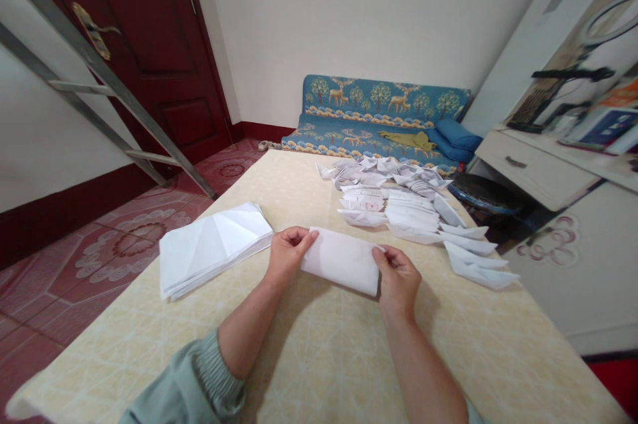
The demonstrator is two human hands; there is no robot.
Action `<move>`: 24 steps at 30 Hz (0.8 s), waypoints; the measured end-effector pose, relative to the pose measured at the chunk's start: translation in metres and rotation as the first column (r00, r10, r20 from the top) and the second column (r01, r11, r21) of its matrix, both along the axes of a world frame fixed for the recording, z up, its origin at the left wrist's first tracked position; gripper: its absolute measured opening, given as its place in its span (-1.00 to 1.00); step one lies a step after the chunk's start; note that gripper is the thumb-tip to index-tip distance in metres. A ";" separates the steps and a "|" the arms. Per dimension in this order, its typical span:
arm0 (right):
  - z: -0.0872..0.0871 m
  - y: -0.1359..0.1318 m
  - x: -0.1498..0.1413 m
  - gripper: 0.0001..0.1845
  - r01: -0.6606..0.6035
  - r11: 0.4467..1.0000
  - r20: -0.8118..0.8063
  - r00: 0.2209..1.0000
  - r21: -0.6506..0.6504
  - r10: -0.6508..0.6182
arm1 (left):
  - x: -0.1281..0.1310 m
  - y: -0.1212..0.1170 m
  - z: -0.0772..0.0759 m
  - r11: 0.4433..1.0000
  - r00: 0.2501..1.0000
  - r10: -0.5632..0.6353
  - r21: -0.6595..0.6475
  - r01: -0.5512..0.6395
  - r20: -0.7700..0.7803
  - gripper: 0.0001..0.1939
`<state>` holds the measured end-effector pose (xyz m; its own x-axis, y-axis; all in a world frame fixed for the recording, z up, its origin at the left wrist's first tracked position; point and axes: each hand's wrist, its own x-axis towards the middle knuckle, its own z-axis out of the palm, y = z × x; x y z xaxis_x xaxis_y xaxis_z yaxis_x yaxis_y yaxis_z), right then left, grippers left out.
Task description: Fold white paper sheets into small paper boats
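The table (309, 357), pale yellow and patterned, spreads across the lower frame. On it, at centre right, lie rows of folded boats (411, 211), white, some printed. The stack (214, 244) of white sheets, creased on top, sits left of centre. Smallest is the paper (343, 258), mid-frame: plain white, folded into a flat, slightly tilted oblong. The left hand (292, 251) pinches its upper left corner, the right hand (396, 271) its right end, thumbs and fingers clamped on it.
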<state>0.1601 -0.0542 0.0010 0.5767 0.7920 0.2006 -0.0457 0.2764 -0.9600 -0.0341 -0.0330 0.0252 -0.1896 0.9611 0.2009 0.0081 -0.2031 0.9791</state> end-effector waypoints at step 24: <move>0.005 -0.006 -0.001 -0.77 -0.024 0.998 0.191 0.981 -0.049 0.033 | 0.003 0.000 -0.003 0.999 1.000 0.024 -0.026 -0.024 0.004 -0.71</move>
